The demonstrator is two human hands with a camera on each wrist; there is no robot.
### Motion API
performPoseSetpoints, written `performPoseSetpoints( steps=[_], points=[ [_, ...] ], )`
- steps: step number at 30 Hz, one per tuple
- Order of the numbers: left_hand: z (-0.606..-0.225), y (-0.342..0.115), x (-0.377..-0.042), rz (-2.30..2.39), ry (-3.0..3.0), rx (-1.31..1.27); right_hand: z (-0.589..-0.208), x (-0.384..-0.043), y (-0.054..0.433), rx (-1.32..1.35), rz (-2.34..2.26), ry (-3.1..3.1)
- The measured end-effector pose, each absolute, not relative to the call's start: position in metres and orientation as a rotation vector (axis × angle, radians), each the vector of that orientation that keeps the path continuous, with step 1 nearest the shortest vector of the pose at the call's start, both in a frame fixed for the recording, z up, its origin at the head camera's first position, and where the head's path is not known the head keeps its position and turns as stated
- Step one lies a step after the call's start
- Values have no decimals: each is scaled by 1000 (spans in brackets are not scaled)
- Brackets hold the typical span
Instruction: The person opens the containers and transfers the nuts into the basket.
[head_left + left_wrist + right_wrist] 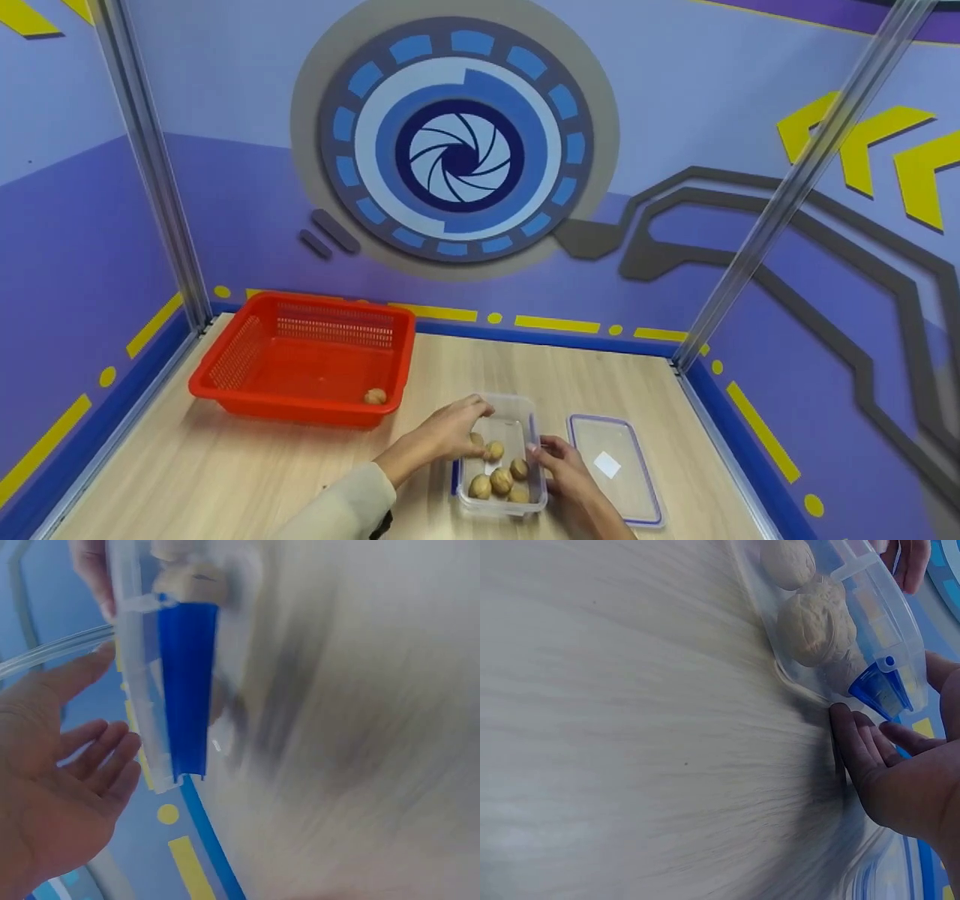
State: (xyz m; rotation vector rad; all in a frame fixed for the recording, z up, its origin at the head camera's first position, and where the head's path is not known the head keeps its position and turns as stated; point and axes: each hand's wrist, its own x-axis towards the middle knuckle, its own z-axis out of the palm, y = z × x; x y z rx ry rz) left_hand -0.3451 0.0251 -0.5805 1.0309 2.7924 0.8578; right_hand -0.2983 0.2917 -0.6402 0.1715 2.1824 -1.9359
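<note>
A clear plastic food container (517,409) with walnuts (501,481) gathered mostly at its near end stands on the table. Its blue side clip (186,690) hangs down in the left wrist view. My left hand (454,429) reaches over the container's left rim, fingers spread, close to a walnut (493,451). In the left wrist view its fingers are loosely bent, with nothing seen held. My right hand (570,476) holds the container's right side, thumb at the rim and fingers outside. More walnuts (816,626) show through the container wall in the right wrist view.
A red plastic basket (300,412) stands at the back left with one walnut (375,396) in its near right corner. Right of the container lies a clear lid (630,487) with a blue-purple edge and a white label. Printed panels surround the wooden table (360,450).
</note>
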Motion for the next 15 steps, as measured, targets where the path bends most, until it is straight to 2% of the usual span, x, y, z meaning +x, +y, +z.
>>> performPoseSetpoints(
  steps=[15],
  points=[
    [-592,33,-356,334,2841,1259,-644,-298,292,133,-1956,2195]
  ],
)
